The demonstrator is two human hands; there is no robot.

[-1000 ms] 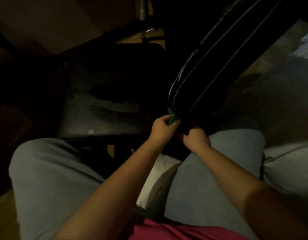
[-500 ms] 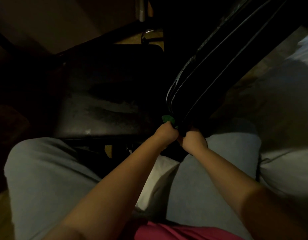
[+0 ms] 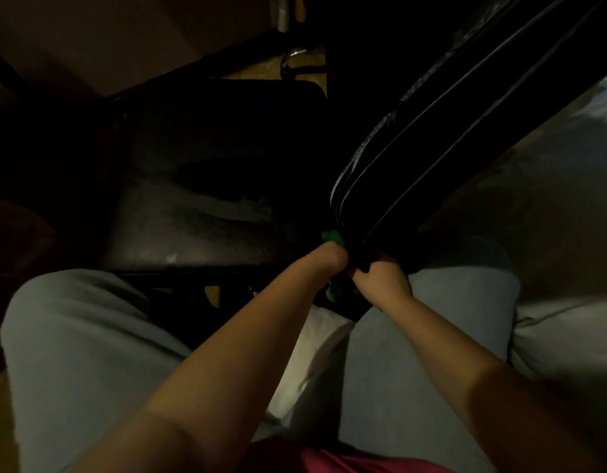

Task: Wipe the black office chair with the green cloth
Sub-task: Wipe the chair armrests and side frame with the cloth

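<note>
We look down at the chair (image 3: 295,186) in dim light. Its seat (image 3: 199,206) lies flat before us, with dull streaks across the black surface. Its back (image 3: 448,131) runs as a glossy band with pale piping from the near right corner of the seat up toward the top right.

Both our hands meet at the near, lower end of the back. Our left hand (image 3: 331,259) is curled round the cloth (image 3: 332,237) and holds it against the left side of that end. A bit of green shows above the knuckles and another bit hangs below the wrist. Our right hand (image 3: 380,278) sits just beside the left one, on the right side of the same end, with its fingers curled over the black edge and gripping it. The two hands are close together. We cannot tell whether they touch.

Nearer to us than the chair are our knees in grey trousers (image 3: 73,336), one on each side of our forearms. A white cushion (image 3: 315,353) lies between them, and a strip of red shirt (image 3: 329,455) shows at the bottom. Beyond the far edge of the seat a chrome tube (image 3: 291,56) curves over a patch of yellowish floor (image 3: 254,71).
</note>
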